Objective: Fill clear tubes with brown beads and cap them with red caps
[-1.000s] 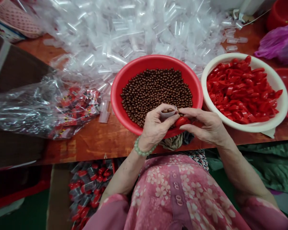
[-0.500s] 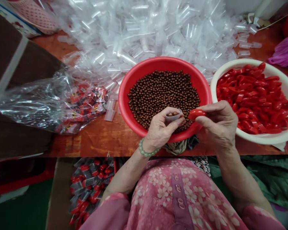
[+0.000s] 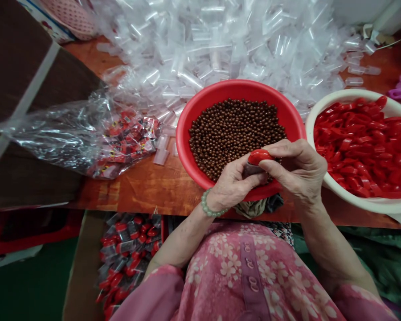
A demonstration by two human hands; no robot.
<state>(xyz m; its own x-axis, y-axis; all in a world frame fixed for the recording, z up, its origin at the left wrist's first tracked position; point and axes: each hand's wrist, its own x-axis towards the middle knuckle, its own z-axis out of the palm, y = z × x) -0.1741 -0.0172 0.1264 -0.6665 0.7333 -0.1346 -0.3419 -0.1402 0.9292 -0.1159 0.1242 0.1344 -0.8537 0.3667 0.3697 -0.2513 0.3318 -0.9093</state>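
Observation:
My left hand [image 3: 234, 183] is closed around a small clear plastic container [image 3: 252, 170], over the near edge of a red basin [image 3: 191, 117]. Between the thumb and fingers of my right hand [image 3: 297, 169] is a glossy red cap [image 3: 259, 156], which sits over the container's mouth. Whether the cap is pressed fully on I cannot tell. Brown balls [image 3: 234, 129] fill much of the basin. To the right, a white basin [image 3: 312, 118] holds a heap of red caps [image 3: 364, 147].
Clear plastic containers [image 3: 203, 40] are piled along the back of the table [image 3: 133, 191]. On the left lies a clear bag [image 3: 63, 138] with red packets [image 3: 127, 138]. Below the table edge, a box holds several red-capped containers [image 3: 130, 249]. A brown carton [image 3: 30, 111] stands far left.
My right hand has brought the red cap left onto the mouth of the container, covering the brown balls seen inside it. The view has shifted slightly.

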